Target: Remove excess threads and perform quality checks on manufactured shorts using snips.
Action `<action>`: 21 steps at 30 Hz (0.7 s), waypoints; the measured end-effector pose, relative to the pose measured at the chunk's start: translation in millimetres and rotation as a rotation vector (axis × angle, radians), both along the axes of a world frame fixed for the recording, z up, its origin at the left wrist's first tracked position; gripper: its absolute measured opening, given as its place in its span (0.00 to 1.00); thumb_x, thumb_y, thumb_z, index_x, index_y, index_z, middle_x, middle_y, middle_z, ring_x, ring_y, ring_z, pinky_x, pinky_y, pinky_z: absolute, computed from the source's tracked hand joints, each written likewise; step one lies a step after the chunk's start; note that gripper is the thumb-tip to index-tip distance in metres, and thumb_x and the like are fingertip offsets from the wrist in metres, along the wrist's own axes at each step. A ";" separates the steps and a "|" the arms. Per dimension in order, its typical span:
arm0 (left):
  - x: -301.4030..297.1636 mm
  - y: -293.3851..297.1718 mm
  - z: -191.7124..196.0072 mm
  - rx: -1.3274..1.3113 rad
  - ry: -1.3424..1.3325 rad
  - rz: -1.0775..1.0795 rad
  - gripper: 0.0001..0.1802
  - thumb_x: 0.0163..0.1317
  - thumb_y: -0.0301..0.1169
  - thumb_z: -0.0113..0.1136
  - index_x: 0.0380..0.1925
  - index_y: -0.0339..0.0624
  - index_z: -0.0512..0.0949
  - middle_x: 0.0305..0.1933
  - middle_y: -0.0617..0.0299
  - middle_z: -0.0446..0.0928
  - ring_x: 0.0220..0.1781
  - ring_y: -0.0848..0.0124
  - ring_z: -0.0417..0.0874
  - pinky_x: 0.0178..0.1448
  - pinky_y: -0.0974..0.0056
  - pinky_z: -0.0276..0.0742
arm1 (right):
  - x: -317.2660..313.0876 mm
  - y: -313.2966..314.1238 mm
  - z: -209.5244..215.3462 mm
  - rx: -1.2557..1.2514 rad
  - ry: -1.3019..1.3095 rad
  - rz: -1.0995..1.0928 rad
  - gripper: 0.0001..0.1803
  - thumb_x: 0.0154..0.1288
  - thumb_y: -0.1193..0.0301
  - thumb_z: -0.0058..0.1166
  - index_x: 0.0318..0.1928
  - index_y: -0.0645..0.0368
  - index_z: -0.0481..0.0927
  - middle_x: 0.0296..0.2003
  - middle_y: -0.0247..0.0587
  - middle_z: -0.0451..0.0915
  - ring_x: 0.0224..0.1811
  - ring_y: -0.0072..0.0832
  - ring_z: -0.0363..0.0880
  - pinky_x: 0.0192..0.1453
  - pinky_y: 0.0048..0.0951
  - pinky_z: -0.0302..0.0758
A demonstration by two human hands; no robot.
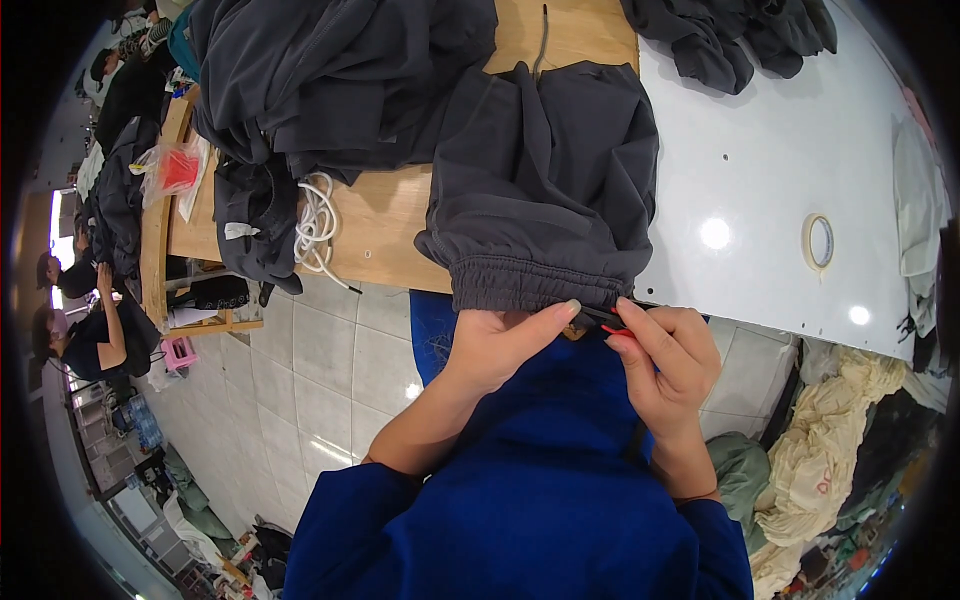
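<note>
A dark grey garment (545, 190) with a gathered elastic waistband (525, 283) lies over the table edge, its waistband toward me. My left hand (490, 350) is closed on the waistband's near edge; the thumb is on top and the other fingers are partly hidden under the cloth. At the waistband's right end, my right hand (672, 362) pinches a thin dark piece with a small red part (618, 331) showing between the fingers. Its exact kind is too small to make out. From the garment's far side, a dark cord (543, 45) runs across the wood.
More dark grey garments (340, 80) are heaped at the far left, with others (740, 40) at the far right. White cord (317, 225) lies coiled by the left table edge. A tape roll (820, 242) rests on the white tabletop (760, 190). Cream fabric (820, 460) is piled lower right. People sit at left.
</note>
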State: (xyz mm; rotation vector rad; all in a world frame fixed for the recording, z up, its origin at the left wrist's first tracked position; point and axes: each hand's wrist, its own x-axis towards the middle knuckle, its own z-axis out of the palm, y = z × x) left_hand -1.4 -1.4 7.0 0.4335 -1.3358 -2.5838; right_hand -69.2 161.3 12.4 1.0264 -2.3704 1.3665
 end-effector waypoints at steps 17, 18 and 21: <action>1.0 0.4 2.2 -0.049 0.029 -0.065 0.17 0.56 0.15 0.58 0.47 0.31 0.73 0.44 0.57 0.77 0.43 0.73 0.79 0.48 0.69 0.77 | 4.2 2.7 -0.5 0.021 0.056 -0.036 0.20 0.40 0.68 0.69 0.40 0.53 0.85 0.23 0.32 0.73 0.20 0.25 0.65 0.24 0.25 0.59; 0.9 0.7 2.5 -0.048 0.035 -0.065 0.17 0.56 0.15 0.58 0.47 0.31 0.73 0.44 0.57 0.77 0.43 0.73 0.79 0.48 0.69 0.77 | 4.4 3.0 -0.4 0.020 0.061 -0.033 0.20 0.40 0.68 0.69 0.40 0.54 0.85 0.23 0.32 0.73 0.20 0.25 0.64 0.24 0.25 0.58; 1.4 0.8 2.5 -0.043 0.042 -0.071 0.17 0.56 0.14 0.57 0.47 0.31 0.73 0.44 0.57 0.77 0.43 0.72 0.79 0.48 0.69 0.77 | 4.6 4.0 -0.3 0.023 0.060 -0.026 0.20 0.39 0.69 0.69 0.40 0.54 0.85 0.23 0.32 0.74 0.20 0.25 0.65 0.24 0.25 0.59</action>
